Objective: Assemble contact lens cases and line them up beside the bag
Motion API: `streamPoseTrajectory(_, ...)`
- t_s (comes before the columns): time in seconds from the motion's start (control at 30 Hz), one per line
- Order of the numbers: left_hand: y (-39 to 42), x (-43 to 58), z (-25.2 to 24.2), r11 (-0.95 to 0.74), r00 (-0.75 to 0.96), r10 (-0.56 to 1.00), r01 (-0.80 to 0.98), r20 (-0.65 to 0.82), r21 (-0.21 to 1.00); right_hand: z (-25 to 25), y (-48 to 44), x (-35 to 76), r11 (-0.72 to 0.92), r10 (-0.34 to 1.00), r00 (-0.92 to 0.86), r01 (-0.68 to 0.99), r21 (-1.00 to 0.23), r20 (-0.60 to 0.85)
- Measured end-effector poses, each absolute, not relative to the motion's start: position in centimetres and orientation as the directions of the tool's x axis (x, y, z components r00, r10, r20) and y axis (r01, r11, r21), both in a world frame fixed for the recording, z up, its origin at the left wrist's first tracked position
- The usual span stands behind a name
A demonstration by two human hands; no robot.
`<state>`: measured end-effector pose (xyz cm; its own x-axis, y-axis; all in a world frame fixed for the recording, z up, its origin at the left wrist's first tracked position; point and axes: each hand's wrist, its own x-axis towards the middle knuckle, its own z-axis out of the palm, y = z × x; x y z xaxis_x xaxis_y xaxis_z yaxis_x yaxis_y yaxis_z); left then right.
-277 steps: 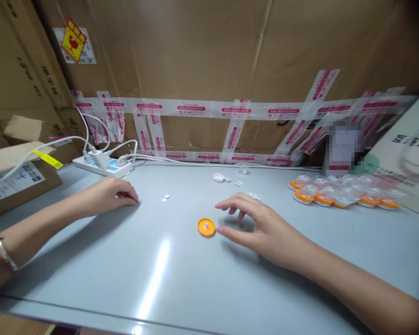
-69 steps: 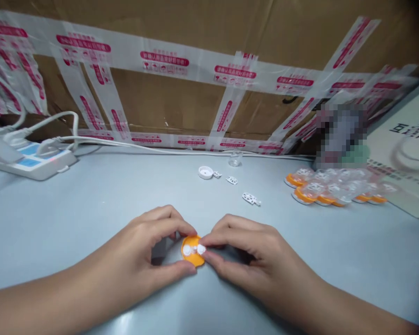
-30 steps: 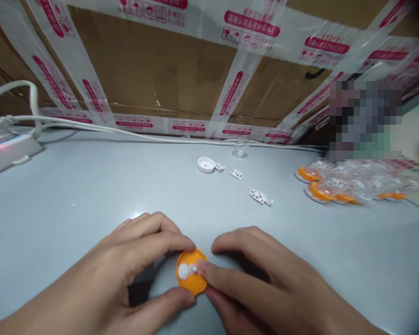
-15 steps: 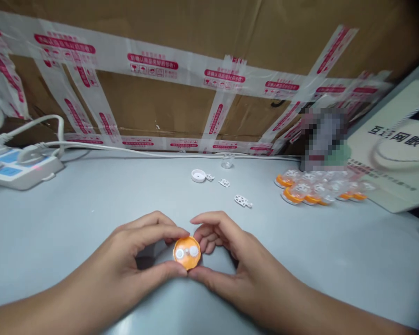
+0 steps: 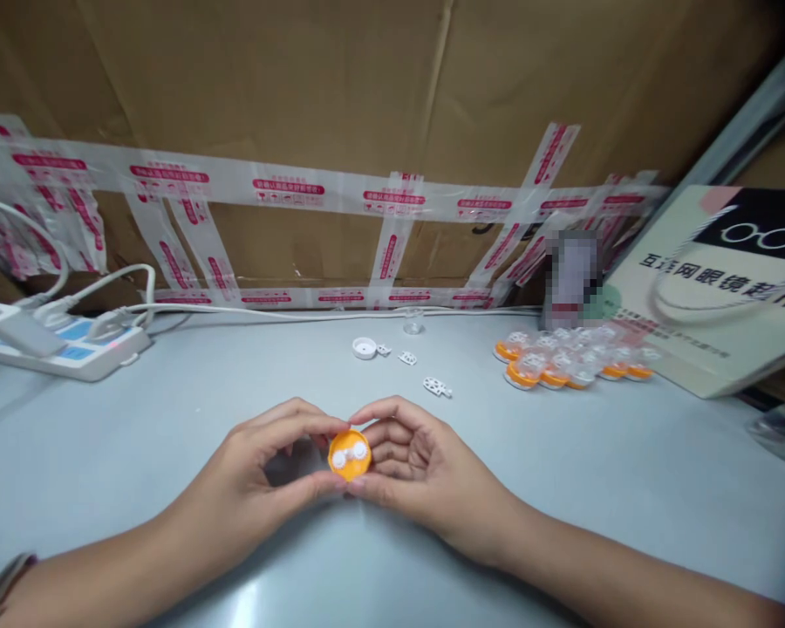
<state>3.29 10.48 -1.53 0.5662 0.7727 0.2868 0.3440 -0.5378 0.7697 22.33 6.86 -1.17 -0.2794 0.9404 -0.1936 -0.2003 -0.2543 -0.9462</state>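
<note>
Just in front of me, a small orange round case point(image 5: 350, 472) stands tilted toward me, with two white gears showing inside it. My left hand point(image 5: 271, 458) pinches its left side, index finger on the top rim and thumb at the bottom. From the right, my right hand point(image 5: 419, 458) holds the same case between thumb and index fingertip, its other fingers curled behind. Beyond the hands lie a white round cap point(image 5: 365, 349), a small white piece point(image 5: 384, 351), a white perforated piece point(image 5: 407, 358) and a longer white perforated piece with a stem point(image 5: 437, 386).
A small clear cup point(image 5: 412, 323) stands near the back cable. At right, several orange-and-clear round cases point(image 5: 553, 366) sit clustered before a printed paper bag point(image 5: 699, 305). A power strip point(image 5: 98, 358) with plugs lies left. A taped cardboard box point(image 5: 301, 244) walls the back.
The camera view has tilted up and turned a little right. My right index finger has come down onto the top rim of the case, and the case has turned slightly.
</note>
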Motion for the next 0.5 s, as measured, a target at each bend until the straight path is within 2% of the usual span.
streamPoseTrajectory(0.27, 13.2, 3.5, 0.4, -0.556, 0.592, 0.769, 0.432, 0.242, 0.711, -0.9, 7.5, 23.2, -0.187, 0.975, -0.148, -0.162, -0.969, -0.163)
streamPoseTrajectory(0.33, 15.5, 4.5, 1.3, -0.573, 0.567, 0.787, 0.522, 0.244, 0.632, -0.9, 7.8, 23.6, -0.161, 0.984, -0.1, -0.139, -0.977, -0.148)
streamPoseTrajectory(0.4, 18.0, 6.0, 1.7, -0.65, 0.634, 0.739, 0.58, 0.229, 0.492, -0.8, 8.0, 24.0, -0.146, 0.988, -0.07, -0.114, -0.983, -0.139)
streamPoseTrajectory(0.5, 20.9, 8.6, 1.0, -0.654, 0.651, 0.733, 0.595, 0.198, 0.467, -0.8, 8.1, 24.5, -0.133, 0.991, -0.042, -0.081, -0.988, -0.13)
